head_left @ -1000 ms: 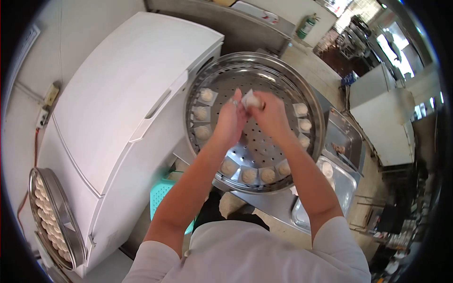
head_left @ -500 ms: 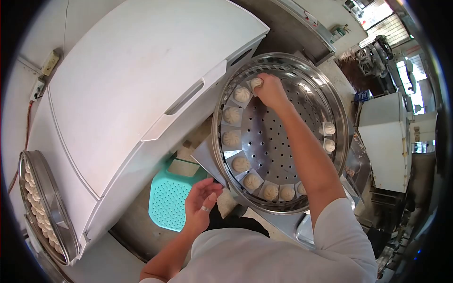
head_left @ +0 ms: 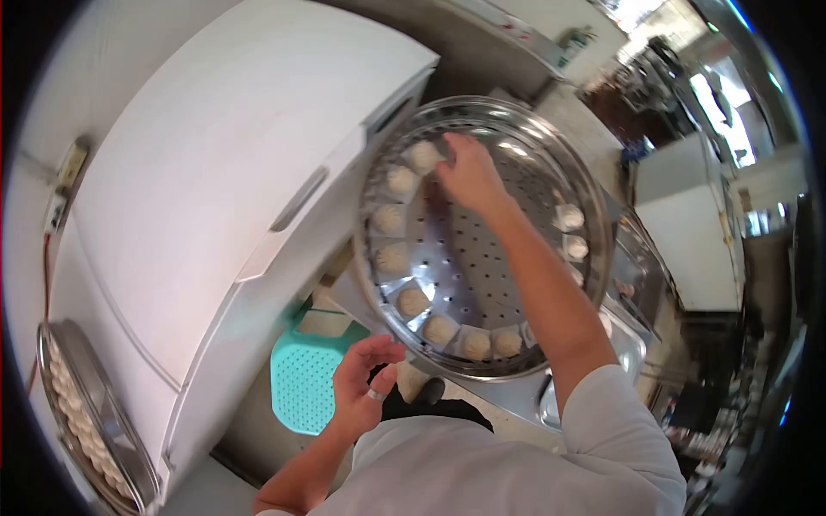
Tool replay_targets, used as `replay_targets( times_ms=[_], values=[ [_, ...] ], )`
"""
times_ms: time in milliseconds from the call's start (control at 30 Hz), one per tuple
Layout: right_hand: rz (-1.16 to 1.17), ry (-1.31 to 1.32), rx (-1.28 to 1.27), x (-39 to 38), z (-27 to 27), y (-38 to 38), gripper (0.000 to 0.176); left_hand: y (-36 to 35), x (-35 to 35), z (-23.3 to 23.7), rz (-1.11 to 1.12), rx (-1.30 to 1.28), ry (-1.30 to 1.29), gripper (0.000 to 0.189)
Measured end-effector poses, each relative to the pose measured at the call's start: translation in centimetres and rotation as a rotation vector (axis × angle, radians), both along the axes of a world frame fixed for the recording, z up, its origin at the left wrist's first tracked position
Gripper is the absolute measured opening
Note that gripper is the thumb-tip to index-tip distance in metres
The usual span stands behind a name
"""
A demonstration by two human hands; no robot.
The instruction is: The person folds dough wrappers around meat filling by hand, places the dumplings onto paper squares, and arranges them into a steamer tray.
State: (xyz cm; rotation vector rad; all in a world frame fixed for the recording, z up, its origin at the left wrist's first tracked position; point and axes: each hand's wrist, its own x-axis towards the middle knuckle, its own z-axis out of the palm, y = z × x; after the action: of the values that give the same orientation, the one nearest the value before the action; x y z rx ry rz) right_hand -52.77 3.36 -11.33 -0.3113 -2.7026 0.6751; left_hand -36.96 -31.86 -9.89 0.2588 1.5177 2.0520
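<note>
My right hand (head_left: 471, 176) reaches over the far part of a round perforated steamer tray (head_left: 469, 249), thumb and forefinger apart. Just left of its fingertips sits a pale pleated bun (head_left: 424, 157), apparently not in the hand. More such buns, including one lower down (head_left: 392, 258), line the left and near rim on squares of paper. On the right side two buns (head_left: 569, 218) sit by the rim, others being partly hidden by my forearm. Outside the near-left rim hovers my left hand (head_left: 366, 378), loosely curled with fingers apart, a ring on it and nothing held.
Left of the steamer stands a large white cabinet or freezer with a handle (head_left: 299, 199). A turquoise perforated stool (head_left: 303, 383) is below. At far left, a metal tray (head_left: 107, 404) holds many buns. A metal basin (head_left: 632, 361) lies at the right.
My right hand has let go of the bun, leaving it at the upper-left rim, and drawn slightly away to its right. The camera view has turned and shifted. My left hand stays nearly still.
</note>
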Motion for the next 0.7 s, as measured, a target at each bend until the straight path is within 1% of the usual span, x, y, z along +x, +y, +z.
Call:
replay_targets(
  times_ms=[33,100,167,200,233,300,333,367,400,467,500,533,567,600,667,700],
  values=[
    [-0.013,0.040,-0.018,2.2,1.0,0.3,0.042,0.4,0.3,0.3,-0.009,0.006,0.007,0.048],
    [-0.019,0.108,-0.065,8.3,3.5,-0.1,0.026,1.5,1.1,0.9,-0.071,0.032,0.020,0.047],
    [-0.047,0.109,-0.136,16.5,5.6,-0.2,0.011,3.0,1.5,1.2,-0.174,0.100,0.028,0.044],
    [-0.065,0.157,-0.069,20.7,5.3,-0.1,0.009,4.0,1.4,1.3,-0.239,0.139,0.032,0.042],
    [-0.141,0.092,-0.101,25.5,6.1,-0.8,0.012,5.1,1.6,1.7,-0.300,0.133,0.058,0.042],
    [-0.352,-0.066,-0.146,35.1,5.7,-2.3,0.015,8.2,2.1,3.1,-0.426,0.137,0.102,0.041],
    [-0.498,-0.080,-0.235,39.9,5.6,-3.8,0.020,9.9,2.6,3.6,-0.512,0.143,0.128,0.041],
    [-0.632,-0.172,-0.277,44.3,6.2,-5.6,0.026,11.6,3.0,3.9,-0.591,0.147,0.156,0.040],
    [-0.726,-0.160,-0.275,48.7,5.6,-7.4,0.030,13.4,3.6,4.2,-0.662,0.151,0.183,0.040],
    [-0.984,-0.163,-0.352,55.7,4.7,-12.1,0.027,16.8,5.6,5.7,-0.826,0.150,0.279,0.035],
    [-1.094,-0.100,-0.399,58.7,4.1,-14.7,0.020,18.5,7.2,6.5,-0.894,0.148,0.312,0.033],
    [-1.199,-0.020,-0.425,60.8,3.0,-17.3,0.018,20.0,9.1,7.4,-0.965,0.149,0.345,0.032],
    [-1.309,0.066,-0.444,63.0,1.6,-19.9,0.016,21.1,11.6,8.2,-1.003,0.141,0.416,0.026],
    [-1.428,0.158,-0.456,65.0,0.6,-22.5,0.015,22.1,14.3,8.6,-1.066,0.196,0.419,0.026],
    [-1.565,0.139,-0.528,68.0,-0.2,-26.4,0.014,23.8,20.4,8.5,-1.205,0.311,0.409,0.026],
    [-1.603,0.172,-0.566,69.7,-0.9,-28.1,0.014,23.9,23.6,8.0,-1.282,0.315,0.344,0.029]
  ],
)
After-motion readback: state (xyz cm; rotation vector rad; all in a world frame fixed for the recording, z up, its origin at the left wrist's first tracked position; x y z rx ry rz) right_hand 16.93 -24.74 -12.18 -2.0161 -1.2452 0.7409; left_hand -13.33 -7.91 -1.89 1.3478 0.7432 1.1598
